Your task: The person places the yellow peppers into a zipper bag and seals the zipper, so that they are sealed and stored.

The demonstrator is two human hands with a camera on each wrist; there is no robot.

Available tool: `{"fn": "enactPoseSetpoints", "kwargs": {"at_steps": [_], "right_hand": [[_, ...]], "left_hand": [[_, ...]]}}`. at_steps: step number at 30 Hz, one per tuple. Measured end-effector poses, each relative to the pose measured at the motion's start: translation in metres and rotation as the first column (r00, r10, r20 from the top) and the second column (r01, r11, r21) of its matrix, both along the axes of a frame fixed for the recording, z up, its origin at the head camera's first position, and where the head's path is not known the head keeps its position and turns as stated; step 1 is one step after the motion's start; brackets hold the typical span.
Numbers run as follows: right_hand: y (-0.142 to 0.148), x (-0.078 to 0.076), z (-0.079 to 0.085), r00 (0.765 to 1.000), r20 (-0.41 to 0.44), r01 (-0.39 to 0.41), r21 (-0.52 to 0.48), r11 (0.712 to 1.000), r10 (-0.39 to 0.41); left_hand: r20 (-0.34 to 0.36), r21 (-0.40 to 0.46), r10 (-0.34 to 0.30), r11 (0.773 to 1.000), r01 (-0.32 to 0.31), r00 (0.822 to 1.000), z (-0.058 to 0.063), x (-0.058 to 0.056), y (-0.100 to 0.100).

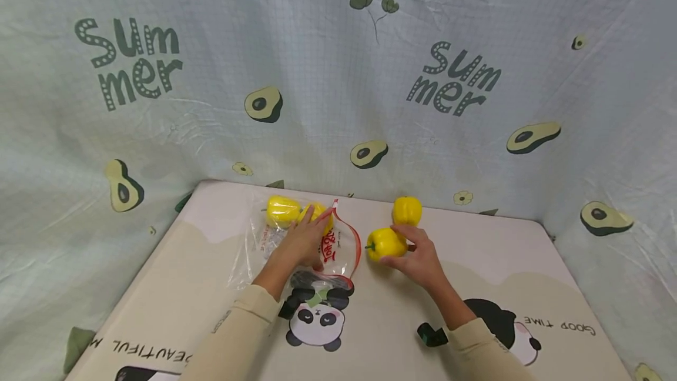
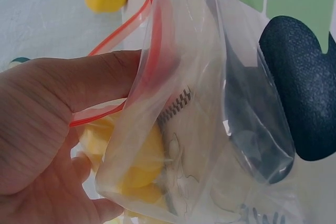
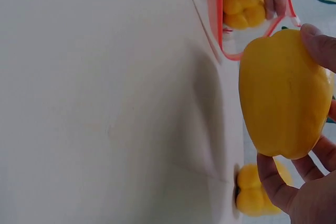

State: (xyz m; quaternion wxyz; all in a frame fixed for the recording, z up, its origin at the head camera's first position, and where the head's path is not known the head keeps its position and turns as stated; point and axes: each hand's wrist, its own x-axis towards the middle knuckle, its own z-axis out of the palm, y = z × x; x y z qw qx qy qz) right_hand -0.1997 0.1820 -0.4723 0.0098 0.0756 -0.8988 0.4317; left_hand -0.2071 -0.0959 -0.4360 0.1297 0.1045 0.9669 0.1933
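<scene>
My right hand [image 1: 421,256] grips a yellow bell pepper [image 1: 386,244] between thumb and fingers, its green stem pointing left toward the bag. In the right wrist view, this pepper hangs above the table with the fingertips at its bottom end. My left hand [image 1: 304,241] is at the mouth of a clear zip bag [image 1: 344,251] with a red-edged opening. Its straight thumb [image 2: 113,72] reaches in past the red strip, spread apart from the other fingers. Inside the bag lie two yellow bell peppers, one at the left [image 1: 282,211] and one [image 1: 327,222] partly covered by the left hand.
Another yellow bell pepper [image 1: 407,210] sits at the table's back edge, just behind the held one. The pale table [image 1: 402,334] bears panda prints and lettering. A light curtain [image 1: 317,63] with avocado prints hangs around the back and sides.
</scene>
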Motion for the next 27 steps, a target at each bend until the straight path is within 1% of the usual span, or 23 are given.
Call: {"fn": "enactPoseSetpoints", "kwargs": {"at_steps": [8, 15, 18, 23, 27], "right_hand": [[-0.010, 0.005, -0.006, 1.000, 0.014, 0.010, 0.001, 1.000, -0.010], [-0.023, 0.009, -0.013, 1.000, 0.017, 0.015, -0.022, 1.000, -0.015], [-0.026, 0.009, -0.012, 1.000, 0.021, 0.011, -0.015, 1.000, -0.011], [-0.030, 0.005, -0.009, 1.000, 0.005, 0.009, -0.009, 1.000, -0.009], [-0.032, 0.004, -0.011, 1.000, 0.003, 0.012, -0.007, 1.000, -0.012]], "left_hand": [[0.007, 0.004, 0.007, 1.000, -0.007, 1.000, -0.004, 0.002, 0.002], [0.023, 0.002, 0.017, 1.000, -0.017, 1.000, -0.003, 0.007, 0.000], [0.029, -0.006, 0.012, 1.000, -0.012, 1.000, -0.002, 0.006, 0.000], [0.026, -0.017, 0.017, 1.000, -0.017, 1.000, 0.001, 0.000, 0.000], [0.036, -0.020, 0.021, 1.000, -0.020, 0.999, 0.000, -0.002, 0.001]]}}
